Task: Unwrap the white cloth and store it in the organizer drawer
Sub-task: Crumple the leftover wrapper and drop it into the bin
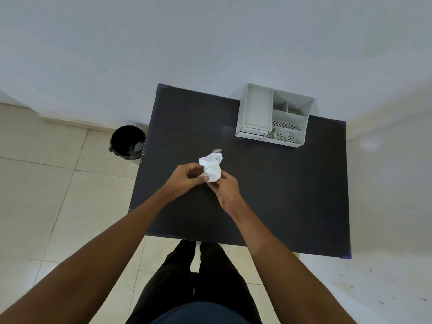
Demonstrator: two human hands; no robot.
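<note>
So both hands are on the white cloth (pixel 211 168) here, holding it up just above the dark table (pixel 280 195). The left hand (pixel 187 177) is pinched onto the cloth's left side, and the right hand (pixel 225 189) is gripping the bottom edge from underneath with its fingers curled in. The cloth itself is a scrunched-up wad between them, nowhere near flat yet, so I'd say the unwrapping has barely started. There's a small greyish bit poking out at the top of the wad, on the far side from the hands, but it's too blurry to tell what it is. To do this step well, I'd keep one hand as the anchor and let the other hunt for a loose corner, then peel outward instead of yanking, or the folds may just tighten up. Keeping it low over the table helps too, in case anything drops out. Further away, beyond the hands and off to the right, sits the white organizer (pixel 275 118), well apart from the cloth; its little drawer (pixel 253 132) at the front looks closed, so that'll need pulling open before the cloth goes in.
</note>
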